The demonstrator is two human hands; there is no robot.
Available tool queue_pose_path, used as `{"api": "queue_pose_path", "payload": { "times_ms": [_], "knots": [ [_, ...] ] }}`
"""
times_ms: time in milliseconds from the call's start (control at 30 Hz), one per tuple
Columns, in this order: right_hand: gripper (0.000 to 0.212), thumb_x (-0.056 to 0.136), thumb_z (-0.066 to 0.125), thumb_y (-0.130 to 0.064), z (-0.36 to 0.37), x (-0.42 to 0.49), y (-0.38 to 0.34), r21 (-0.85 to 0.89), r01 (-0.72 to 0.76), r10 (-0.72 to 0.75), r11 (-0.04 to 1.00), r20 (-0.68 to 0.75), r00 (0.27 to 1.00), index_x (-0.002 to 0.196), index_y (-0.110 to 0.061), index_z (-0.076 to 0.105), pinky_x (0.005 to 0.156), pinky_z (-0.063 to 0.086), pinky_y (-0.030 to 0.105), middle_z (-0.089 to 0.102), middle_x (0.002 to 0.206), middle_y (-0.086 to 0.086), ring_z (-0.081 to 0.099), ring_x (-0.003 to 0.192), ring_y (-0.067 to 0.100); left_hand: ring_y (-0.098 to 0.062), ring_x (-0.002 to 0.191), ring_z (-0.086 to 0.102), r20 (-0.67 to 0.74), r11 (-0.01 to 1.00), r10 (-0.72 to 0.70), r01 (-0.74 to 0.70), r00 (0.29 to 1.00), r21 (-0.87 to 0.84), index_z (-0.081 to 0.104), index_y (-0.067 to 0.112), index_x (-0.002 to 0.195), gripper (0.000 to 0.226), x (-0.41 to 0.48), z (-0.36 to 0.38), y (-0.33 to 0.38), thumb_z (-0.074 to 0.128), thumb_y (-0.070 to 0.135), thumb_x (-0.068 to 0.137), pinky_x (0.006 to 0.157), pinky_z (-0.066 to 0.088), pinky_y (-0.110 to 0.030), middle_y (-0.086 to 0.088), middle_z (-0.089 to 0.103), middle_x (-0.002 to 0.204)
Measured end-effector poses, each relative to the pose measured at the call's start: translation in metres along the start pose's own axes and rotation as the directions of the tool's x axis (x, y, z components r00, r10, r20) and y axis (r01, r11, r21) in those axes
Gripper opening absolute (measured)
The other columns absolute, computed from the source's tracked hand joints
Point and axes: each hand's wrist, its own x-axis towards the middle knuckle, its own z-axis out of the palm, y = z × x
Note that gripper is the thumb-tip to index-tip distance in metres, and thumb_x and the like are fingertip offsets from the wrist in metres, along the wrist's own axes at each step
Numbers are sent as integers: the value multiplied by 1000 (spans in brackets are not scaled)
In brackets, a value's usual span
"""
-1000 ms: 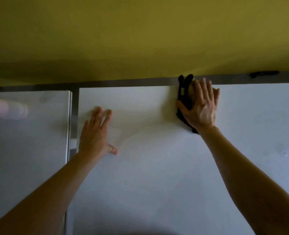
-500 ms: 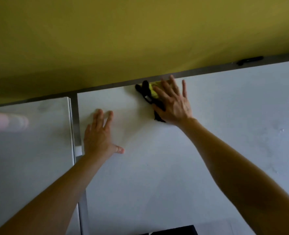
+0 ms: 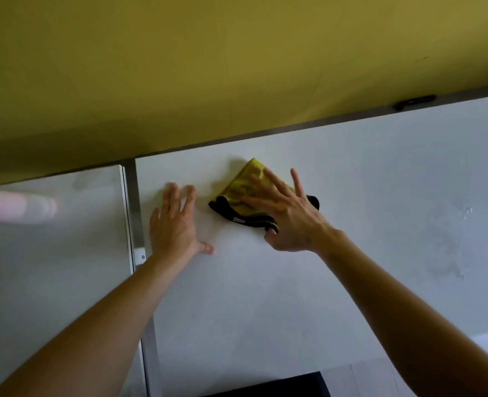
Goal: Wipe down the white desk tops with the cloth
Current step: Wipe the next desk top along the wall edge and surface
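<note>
A yellow cloth with a black edge lies on the white desk top near its far left corner. My right hand presses flat on the cloth, fingers spread and straight, the thumb tucked at the cloth's near edge. My left hand rests flat on the same desk top just left of the cloth, fingers straight, holding nothing. A second white desk top lies to the left across a grey gap.
A yellow wall rises behind the desks. A blurred pink shape sits at the left edge. A small black clip lies on the rear rail. A dark object shows at the bottom. Wet marks spot the right side.
My right hand has slid the cloth leftward along the back edge and a little toward me, close to my left hand. More yellow of the cloth shows. The left hand stayed put.
</note>
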Motion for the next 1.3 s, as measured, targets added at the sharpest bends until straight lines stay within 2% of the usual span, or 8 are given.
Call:
{"api": "queue_pose_path", "payload": {
  "times_ms": [167, 300, 467, 633, 833, 967, 1167, 1300],
  "knots": [
    [86, 98, 49, -75, 4, 26, -14, 101, -286, 301, 953, -202, 932, 165, -23, 43, 132, 15, 63, 31, 177, 9, 18, 167, 28, -33, 168, -10, -5, 1000, 6, -6, 1000, 10, -6, 28, 173, 165, 1, 1, 0, 96, 75, 51, 131, 27, -55, -14, -13, 180],
    [90, 106, 39, -73, 49, 32, -76, 7, -320, 315, 948, -186, 931, 173, -15, 25, 135, 5, 57, 6, 182, 15, -2, 169, 31, -30, 168, -10, -10, 1000, -16, 16, 1000, -12, -6, 30, 172, 168, 2, 2, 2, 100, 69, 48, 131, 26, -57, -11, -12, 181],
    [71, 104, 58, -60, 41, 29, 4, -63, -130, 108, 989, -274, 955, 165, -25, 47, 131, 17, 65, 28, 178, 10, 21, 166, 36, -29, 167, -14, 17, 1000, 13, -13, 1000, -3, -9, 29, 172, 167, 4, 3, -3, 97, 74, 51, 132, 24, -55, -11, -15, 181],
    [74, 105, 37, -73, -5, 48, 121, 21, -619, 595, 785, -304, 744, 168, -35, 36, 132, 13, 67, 20, 180, 12, 18, 166, 37, -33, 167, -12, -8, 999, 26, -26, 1000, 30, -11, 27, 171, 166, 3, 5, -4, 94, 77, 53, 131, 24, -53, -14, -13, 180],
    [70, 108, 46, -58, 45, 22, -52, 80, -164, 177, 983, -201, 964, 170, -26, 36, 133, 16, 58, 13, 181, 15, 9, 168, 38, -33, 167, -12, 14, 1000, 15, -16, 1000, 24, -12, 28, 171, 168, 5, 4, -4, 97, 74, 51, 132, 25, -56, -14, -15, 180],
    [67, 102, 57, -57, 37, 22, -23, -102, 104, -123, 989, -198, 972, 161, -25, 52, 126, 29, 56, 40, 171, 19, 32, 159, 37, -32, 167, -14, 21, 999, 23, -24, 1000, 25, -11, 28, 172, 170, 8, 4, -4, 96, 76, 49, 132, 25, -56, -13, -16, 180],
    [64, 98, 58, -66, -29, 40, 142, 37, -540, 506, 841, -407, 760, 154, -36, 56, 90, 50, 52, 53, 121, 20, 55, 110, 44, -33, 167, -14, 5, 997, 29, -29, 1000, 72, -17, 28, 170, 169, 8, 7, -7, 91, 82, 52, 132, 25, -54, -13, -16, 180],
    [64, 96, 66, -60, 10, 26, 34, 166, -391, 424, 906, -354, 834, 150, -26, 61, 83, 52, 50, 53, 121, 20, 56, 101, 41, -33, 167, -12, -1, 998, 19, -19, 1000, 60, -14, 28, 171, 169, 10, 7, -6, 93, 80, 51, 131, 27, -53, -14, -14, 180]
  ]
}}
